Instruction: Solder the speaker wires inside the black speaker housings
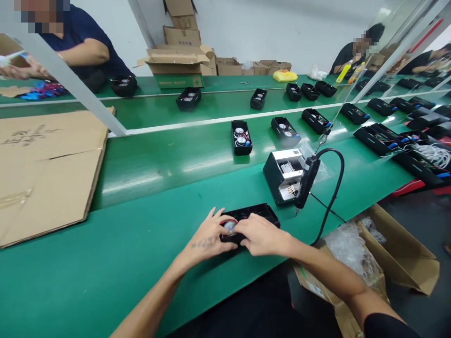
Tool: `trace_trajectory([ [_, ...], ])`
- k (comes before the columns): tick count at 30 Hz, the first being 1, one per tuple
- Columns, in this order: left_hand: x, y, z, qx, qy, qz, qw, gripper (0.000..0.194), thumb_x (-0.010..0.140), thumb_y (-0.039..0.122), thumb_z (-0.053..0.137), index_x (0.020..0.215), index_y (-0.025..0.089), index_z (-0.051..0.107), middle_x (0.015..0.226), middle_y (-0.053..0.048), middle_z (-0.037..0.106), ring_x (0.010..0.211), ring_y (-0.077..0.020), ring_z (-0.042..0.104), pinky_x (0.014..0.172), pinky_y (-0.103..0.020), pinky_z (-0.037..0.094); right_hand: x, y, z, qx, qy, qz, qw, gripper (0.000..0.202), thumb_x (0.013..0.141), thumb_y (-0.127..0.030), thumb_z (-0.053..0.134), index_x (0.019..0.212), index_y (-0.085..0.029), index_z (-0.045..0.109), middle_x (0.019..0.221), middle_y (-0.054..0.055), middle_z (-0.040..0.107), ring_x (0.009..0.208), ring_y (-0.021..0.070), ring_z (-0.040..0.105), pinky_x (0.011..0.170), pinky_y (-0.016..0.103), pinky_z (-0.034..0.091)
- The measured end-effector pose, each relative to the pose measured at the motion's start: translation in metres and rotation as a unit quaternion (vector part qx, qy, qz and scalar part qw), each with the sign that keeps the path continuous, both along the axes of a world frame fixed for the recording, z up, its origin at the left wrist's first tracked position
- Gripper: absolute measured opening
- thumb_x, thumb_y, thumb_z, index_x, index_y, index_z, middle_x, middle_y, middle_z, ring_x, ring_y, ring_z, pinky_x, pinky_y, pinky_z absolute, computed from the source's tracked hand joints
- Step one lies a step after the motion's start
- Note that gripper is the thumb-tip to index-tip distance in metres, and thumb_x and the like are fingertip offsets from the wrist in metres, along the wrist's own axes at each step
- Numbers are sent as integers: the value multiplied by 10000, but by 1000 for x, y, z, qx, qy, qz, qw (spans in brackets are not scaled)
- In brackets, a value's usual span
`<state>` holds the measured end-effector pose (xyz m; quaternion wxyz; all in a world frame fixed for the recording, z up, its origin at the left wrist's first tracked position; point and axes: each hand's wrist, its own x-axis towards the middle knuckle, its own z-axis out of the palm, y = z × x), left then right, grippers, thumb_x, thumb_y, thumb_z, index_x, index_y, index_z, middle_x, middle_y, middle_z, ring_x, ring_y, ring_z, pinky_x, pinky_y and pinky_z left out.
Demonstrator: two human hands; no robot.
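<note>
On the green bench in front of me lies a black speaker housing (264, 212), its open side up. My left hand (207, 237) wraps around its left end, with the thumb at the near wall and the fingers over the far side. Inside that end sits a round silver speaker driver (230, 226), with a bit of red wire near it. My right hand (262, 234) is closed, its curled fingertips at the driver's right edge. The fingers hide much of the housing's inside.
A black-and-silver screw feeder (287, 173) stands beyond the housing. An electric screwdriver (307, 183) hangs beside it on a cord. Behind, a belt (169, 164) carries several housings. Flat cardboard (45, 173) lies left; a carton with plastic bags (352, 249) is low right. Co-workers sit across.
</note>
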<state>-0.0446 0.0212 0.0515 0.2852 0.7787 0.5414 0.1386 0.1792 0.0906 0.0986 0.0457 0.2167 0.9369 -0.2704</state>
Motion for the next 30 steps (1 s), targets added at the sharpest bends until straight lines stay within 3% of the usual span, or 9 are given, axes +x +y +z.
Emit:
trace_trajectory([
  [2,-7,19,9,-63,-7,6,998,174,813,477,875,845,307,853,1399,-21,743,1417,-365,630,1260,-567,426,-13,18,13,-32,-36,-4,999,312,846,-161,742,1152,-197,790,956,61,821,879,252,760,692,298,456],
  [4,-12,32,13,-79,-7,9,997,281,792,530,868,722,264,812,1361,-28,759,1282,-316,712,1088,-411,559,-22,31,23,-60,-62,-12,996,298,802,-175,755,1093,-211,808,865,39,807,789,238,742,564,279,373],
  [7,-14,40,15,-100,-11,14,995,373,726,556,892,609,237,738,1288,-19,786,1164,-280,749,917,-316,584,-27,37,25,-64,-70,-25,995,300,778,-167,750,1067,-213,814,841,37,800,757,234,730,504,283,311],
  [13,-9,37,15,-109,-25,31,993,369,667,512,912,575,232,690,1311,4,771,1153,-270,744,905,-307,566,-26,26,15,-33,-44,-26,998,325,789,-327,834,1081,-186,812,874,73,829,839,276,775,574,284,358],
  [21,-7,31,15,-77,-49,4,996,316,758,523,866,631,252,763,1317,17,761,1118,-239,746,929,-314,562,-25,11,-2,54,-33,-28,998,309,795,-255,780,1091,-186,835,854,87,834,835,303,796,677,329,444],
  [26,-6,26,16,-22,-39,-13,999,230,768,494,893,711,287,812,1255,23,763,1055,-208,745,904,-311,565,-22,2,-3,56,-44,-26,997,320,835,-267,788,1140,-171,804,901,101,829,868,298,790,762,349,491],
  [28,-3,17,14,11,-30,-17,999,172,772,465,906,775,308,837,1242,6,764,1123,-239,727,987,-361,560,-12,-4,0,58,-10,-16,998,295,870,-227,778,1159,-166,786,952,109,830,900,287,783,845,377,517],
  [30,3,1,8,42,-19,-16,999,131,771,404,923,846,324,852,1241,-21,768,1277,-313,666,1130,-483,506,8,-10,3,55,99,-37,993,303,916,-200,751,1218,-191,759,1069,109,832,999,277,772,932,400,537],
])
